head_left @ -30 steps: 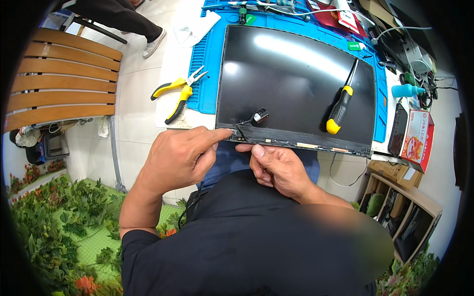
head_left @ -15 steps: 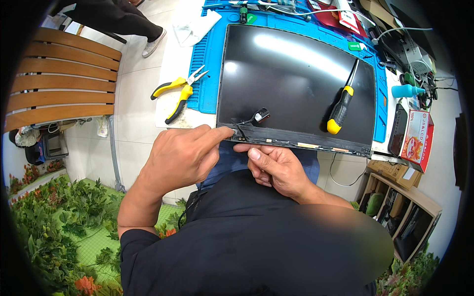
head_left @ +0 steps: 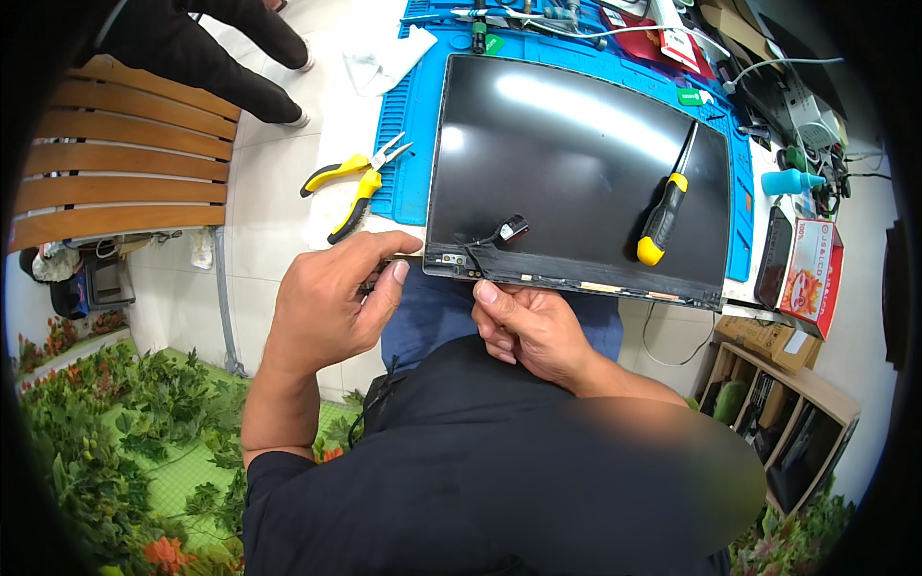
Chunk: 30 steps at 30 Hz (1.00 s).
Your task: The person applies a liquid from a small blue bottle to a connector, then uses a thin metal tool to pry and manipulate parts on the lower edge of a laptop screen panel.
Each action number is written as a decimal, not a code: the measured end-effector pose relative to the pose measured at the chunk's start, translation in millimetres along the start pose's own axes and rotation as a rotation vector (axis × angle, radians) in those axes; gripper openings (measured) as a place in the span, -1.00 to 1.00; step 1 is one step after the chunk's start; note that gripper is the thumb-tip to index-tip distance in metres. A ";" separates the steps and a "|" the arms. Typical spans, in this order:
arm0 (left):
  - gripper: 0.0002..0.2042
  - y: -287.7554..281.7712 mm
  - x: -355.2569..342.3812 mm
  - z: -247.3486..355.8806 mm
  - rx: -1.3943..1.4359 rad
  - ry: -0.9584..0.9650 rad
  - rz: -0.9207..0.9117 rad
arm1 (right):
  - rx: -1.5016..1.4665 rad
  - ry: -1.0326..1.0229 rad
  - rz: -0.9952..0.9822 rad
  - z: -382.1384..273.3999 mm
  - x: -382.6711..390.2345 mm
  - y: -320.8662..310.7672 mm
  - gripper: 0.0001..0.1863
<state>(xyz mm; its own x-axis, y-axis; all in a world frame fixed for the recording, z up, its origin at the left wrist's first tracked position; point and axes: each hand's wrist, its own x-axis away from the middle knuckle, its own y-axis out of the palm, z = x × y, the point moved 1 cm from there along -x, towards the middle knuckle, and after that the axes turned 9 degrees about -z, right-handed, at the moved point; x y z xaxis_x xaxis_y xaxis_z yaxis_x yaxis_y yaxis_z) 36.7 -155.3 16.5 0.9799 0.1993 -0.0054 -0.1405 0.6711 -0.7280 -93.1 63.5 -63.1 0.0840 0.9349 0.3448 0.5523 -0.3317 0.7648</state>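
A black laptop screen [head_left: 567,163] lies face up, its lower bezel strip bare with small metal parts at the left corner. A short black cable with a small connector [head_left: 513,228] rests on its lower left. My right hand [head_left: 533,331] pinches the screen's near edge, thumb at the rim, other fingers curled and partly hidden beneath. My left hand [head_left: 336,302] is just off the lower left corner, index finger stretched toward it and thumb apart, with nothing visible between them. A yellow and black screwdriver [head_left: 663,216] lies across the screen's right side.
Under the screen is a blue work mat [head_left: 399,158]. Yellow-handled pliers [head_left: 355,187] lie open to its left, below a white cloth [head_left: 389,62]. A blue bottle [head_left: 789,180] and a red-white box [head_left: 812,274] stand right. A person's legs [head_left: 216,58] show beside a wooden bench [head_left: 125,158].
My left hand has drawn back leftward from the screen's corner, uncovering the metal parts there. My right index finger has curled in from its stretched position. The other person's legs have shifted right.
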 end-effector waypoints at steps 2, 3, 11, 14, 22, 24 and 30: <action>-0.81 3.0 5.7 -2.1 0.046 -0.027 0.028 | -0.006 -0.007 0.016 1.9 -3.5 2.2 -0.68; -0.82 4.9 8.3 -3.9 0.069 -0.040 0.042 | 0.001 -0.007 0.029 1.9 -4.4 3.4 -0.67; -0.80 15.5 13.0 -6.8 0.068 0.010 0.006 | 0.064 -0.040 0.058 2.7 -5.7 6.9 -0.63; -0.76 17.5 8.8 -3.9 0.030 0.061 -0.001 | 0.016 -0.079 0.018 5.2 -6.6 3.8 -0.64; -0.73 18.1 4.6 -1.1 -0.084 0.128 -0.022 | 0.035 -0.083 0.036 5.8 -5.2 6.5 -0.64; -0.74 20.8 4.3 -3.5 -0.079 0.148 -0.009 | 0.039 -0.072 0.045 5.1 -4.4 7.8 -0.67; -0.75 9.5 7.9 1.6 0.007 0.087 0.043 | 0.041 -0.046 0.038 2.7 2.4 11.9 -0.61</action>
<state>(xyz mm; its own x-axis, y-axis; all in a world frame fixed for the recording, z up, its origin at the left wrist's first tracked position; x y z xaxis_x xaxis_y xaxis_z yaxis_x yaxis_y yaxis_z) 42.9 -146.2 10.6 0.9816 0.1650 -0.0962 -0.1830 0.6683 -0.7210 -84.0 62.2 -54.6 0.1433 0.9269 0.3469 0.5813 -0.3625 0.7285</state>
